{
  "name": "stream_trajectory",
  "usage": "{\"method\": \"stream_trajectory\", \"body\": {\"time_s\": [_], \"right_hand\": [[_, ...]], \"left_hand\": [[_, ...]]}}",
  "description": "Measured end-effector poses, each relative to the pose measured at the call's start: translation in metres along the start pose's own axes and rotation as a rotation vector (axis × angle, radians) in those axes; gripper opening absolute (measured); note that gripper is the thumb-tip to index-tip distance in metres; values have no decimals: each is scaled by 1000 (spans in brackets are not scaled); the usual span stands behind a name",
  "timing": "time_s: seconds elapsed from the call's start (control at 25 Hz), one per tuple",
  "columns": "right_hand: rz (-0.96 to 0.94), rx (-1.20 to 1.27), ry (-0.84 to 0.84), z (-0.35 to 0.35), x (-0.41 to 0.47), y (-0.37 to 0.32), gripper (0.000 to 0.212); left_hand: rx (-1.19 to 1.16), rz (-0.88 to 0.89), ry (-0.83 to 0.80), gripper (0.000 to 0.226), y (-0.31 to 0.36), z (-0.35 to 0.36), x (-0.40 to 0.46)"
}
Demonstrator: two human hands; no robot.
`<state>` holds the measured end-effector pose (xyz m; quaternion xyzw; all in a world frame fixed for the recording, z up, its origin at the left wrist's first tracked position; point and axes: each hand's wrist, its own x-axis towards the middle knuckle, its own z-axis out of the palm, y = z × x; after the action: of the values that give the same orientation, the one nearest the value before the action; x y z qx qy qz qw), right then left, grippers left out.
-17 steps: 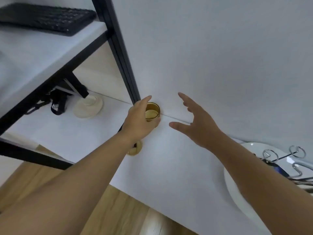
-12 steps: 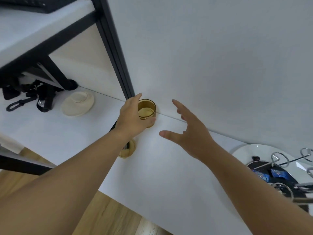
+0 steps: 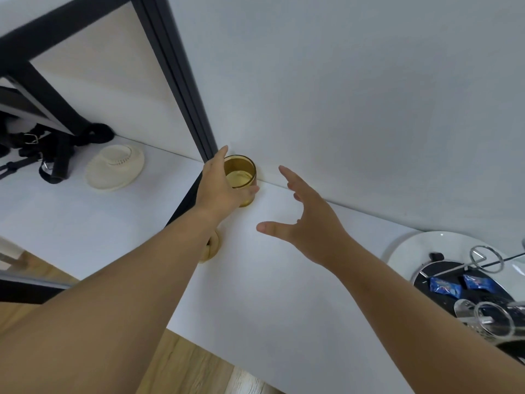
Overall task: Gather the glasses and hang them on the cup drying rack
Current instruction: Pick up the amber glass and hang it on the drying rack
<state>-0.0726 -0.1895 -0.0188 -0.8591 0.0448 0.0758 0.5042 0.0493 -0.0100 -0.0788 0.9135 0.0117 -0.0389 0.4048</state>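
White tabletop [image 3: 270, 280] running up to a pale wall [image 3: 355, 95], with wood-grain floor [image 3: 193, 368] showing past the near edge. Black metal frame post [image 3: 181, 81] rising at the back where tabletop meets wall, a dark gap below it dividing the surface. To the left of the post, a cream round perforated disc [image 3: 115, 167] lying flat, and just beside it a tangle of black straps [image 3: 54, 157] with metal clips. At the far right, a white round tray [image 3: 420, 248] carrying the wire cup drying rack [image 3: 485, 258], two blue wrapped packets [image 3: 446, 287] on its dark base, and a clear glass [image 3: 495, 321] lying on its side by the rack.

Amber glass [image 3: 241, 177] standing upright against the wall, right by the foot of the post. Left hand [image 3: 221, 186] wrapped round it, fingers curled over the far side and thumb across the near side. Right hand [image 3: 309, 220] just beside the glass, not touching it, fingers spread apart and thumb stretched out. A second amber object [image 3: 211, 248] partly hidden under the left forearm.

Compared with half a second ago: same hold on the amber glass, which sits in the same spot; right hand in much the same splayed pose; more of the tray, the rack and the clear glass now in sight at the right.
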Motion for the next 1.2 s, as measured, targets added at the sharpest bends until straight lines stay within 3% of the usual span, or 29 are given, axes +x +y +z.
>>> {"method": "stream_trajectory", "body": {"time_s": [0.36,0.72,1.2], "right_hand": [[141,353,57,-2,-16,9,102],[287,851,218,-38,-75,-19,89],[106,1318,519,-152,-217,-39,61]], "left_hand": [[-138,91,46,108,31,-17,-37],[-291,308,-70,107,158,-47,-119],[-453,599,-370,102,292,-21,-260]]}}
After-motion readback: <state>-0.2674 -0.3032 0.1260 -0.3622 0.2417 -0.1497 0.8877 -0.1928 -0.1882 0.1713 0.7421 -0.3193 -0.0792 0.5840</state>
